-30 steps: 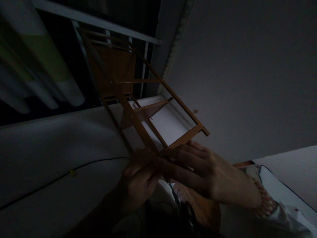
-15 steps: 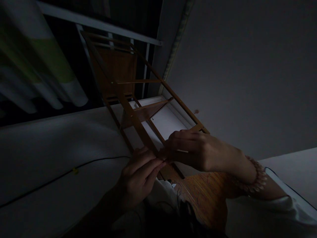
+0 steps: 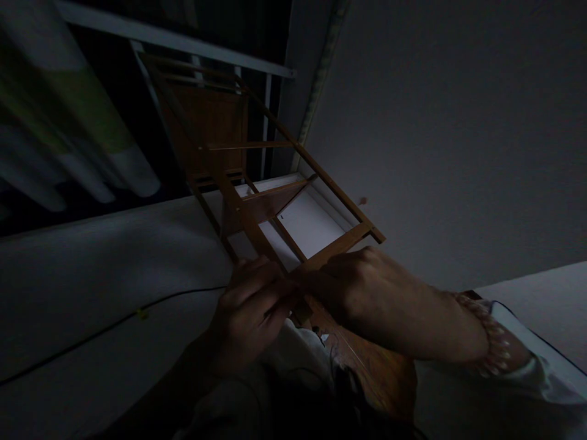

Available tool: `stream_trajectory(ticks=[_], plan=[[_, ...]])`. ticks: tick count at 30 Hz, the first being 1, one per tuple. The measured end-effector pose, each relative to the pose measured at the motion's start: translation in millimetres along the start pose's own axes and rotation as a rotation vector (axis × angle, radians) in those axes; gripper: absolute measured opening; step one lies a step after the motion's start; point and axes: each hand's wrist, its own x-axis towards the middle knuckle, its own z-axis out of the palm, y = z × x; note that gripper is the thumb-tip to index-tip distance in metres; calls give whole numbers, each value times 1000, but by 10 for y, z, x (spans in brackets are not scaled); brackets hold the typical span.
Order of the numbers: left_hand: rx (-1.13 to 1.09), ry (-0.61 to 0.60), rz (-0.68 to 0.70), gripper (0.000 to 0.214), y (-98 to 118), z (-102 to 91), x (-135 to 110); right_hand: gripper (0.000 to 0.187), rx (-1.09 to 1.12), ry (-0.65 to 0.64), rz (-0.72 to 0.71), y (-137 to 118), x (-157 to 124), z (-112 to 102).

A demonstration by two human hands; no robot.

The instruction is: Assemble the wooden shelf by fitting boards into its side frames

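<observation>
Dim view. Wooden frame [image 3: 257, 201] stands assembled, running from centre toward 11 o'clock. Left hand [image 3: 250, 315] pinches its near end; right hand [image 3: 367, 293], at 3 o'clock of the left, appears curled over the same joint. That joint seems unfinished.

- Two hands: the left hand [image 3: 250, 308] and the right hand [image 3: 367, 293], both closed on the near end of the frame.
- One wooden frame [image 3: 257, 201], built of thin slats.
- One solid wooden panel [image 3: 208, 131] at the far end of the frame.
- One beaded bracelet [image 3: 493, 342] on the right wrist.
- One thin dark cable [image 3: 92, 339] running across the pale surface at the left, with one small yellow clip [image 3: 143, 314] on it.
- One rolled-up curtain [image 3: 77, 116] in the upper left corner; its folds are too dim to count.
</observation>
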Motion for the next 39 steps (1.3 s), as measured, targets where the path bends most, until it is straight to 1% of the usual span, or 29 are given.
stream_trajectory(ticks=[2, 4, 8, 16, 20, 23, 27, 31, 33, 36, 39], plan=[[10, 18, -5, 10, -5, 12, -7, 13, 59, -49, 1, 25, -7, -37], [18, 27, -17, 10, -7, 10, -24, 15, 140, -95, -31, 64, -33, -87], [6, 6, -18, 12, -18, -2, -59, 22, 241, -95, -95, 131, -96, -153], [14, -2, -7, 10, -27, 20, -73, 20, 164, -5, -164, 163, -24, -94], [23, -45, -8, 11, -25, 18, -103, 18, 77, 18, -166, 139, 10, -61], [28, -47, -6, 12, -21, 17, -106, 16, 31, 20, -128, 102, 21, -47], [-2, -27, -10, 7, -7, 21, -56, 15, 45, 8, -76, 47, 25, -45], [-9, -31, -17, 9, -6, 32, -46, 16, 37, 1, -20, 19, 19, -68], [-8, -31, -24, 8, -14, 33, -64, 18, 43, -5, -42, 24, 11, -91], [-4, -36, -5, 7, -22, 28, -86, 24, 39, 1, -135, 57, 1, -123], [6, -22, 1, 6, -18, 26, -87, 22, 24, 6, -172, 113, 9, -128]])
